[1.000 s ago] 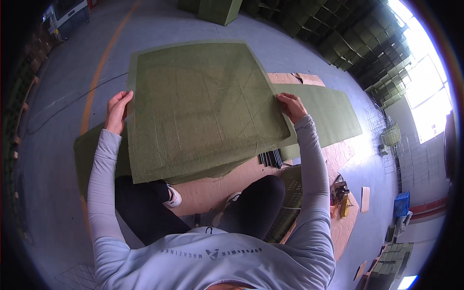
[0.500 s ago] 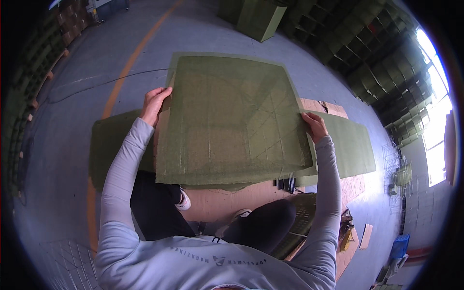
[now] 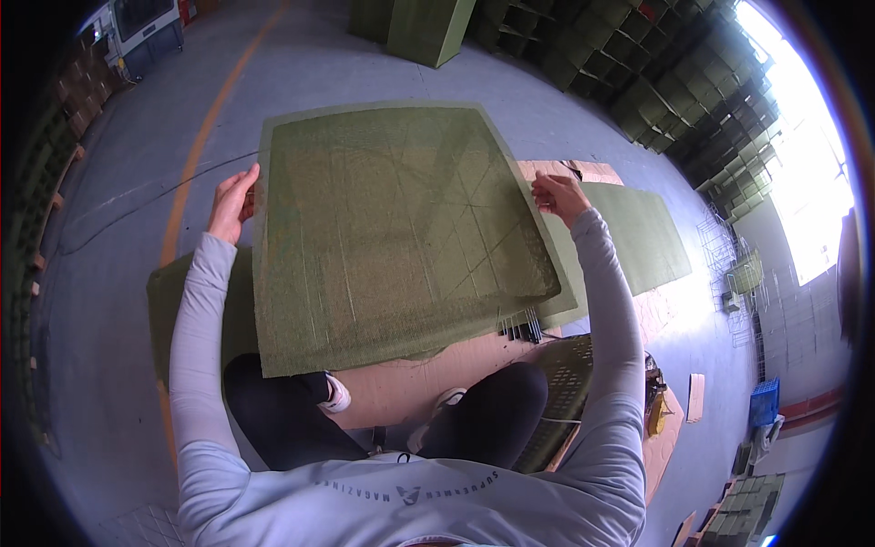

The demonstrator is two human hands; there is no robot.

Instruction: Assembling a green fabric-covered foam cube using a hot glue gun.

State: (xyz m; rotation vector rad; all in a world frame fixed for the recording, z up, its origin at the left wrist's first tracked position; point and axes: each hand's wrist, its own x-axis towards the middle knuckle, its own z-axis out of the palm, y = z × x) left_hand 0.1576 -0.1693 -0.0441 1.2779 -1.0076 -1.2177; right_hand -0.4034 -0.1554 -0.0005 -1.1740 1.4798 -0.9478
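Note:
A large see-through green mesh sheet is held up in front of me, over my knees and the cardboard. Thin straight lines show through its weave. On its left edge my left hand is closed, thumb uppermost. At the opposite edge my right hand has its fingers curled in a pinch, fingertips against the sheet's border. Other green sheets lie lower down: one at the right and one at the left, partly hidden by the held sheet and my arm.
Cardboard covers the floor under my feet. Dark thin rods lie near the sheet's lower right corner. A perforated green basket-like piece is beside my right knee, with a yellow-handled tool beyond. Stacked green boxes stand far right.
The whole view has shifted, with the background sliding left and up. The mesh sheet and both hands are further left in view; the sheet's near left corner is lower.

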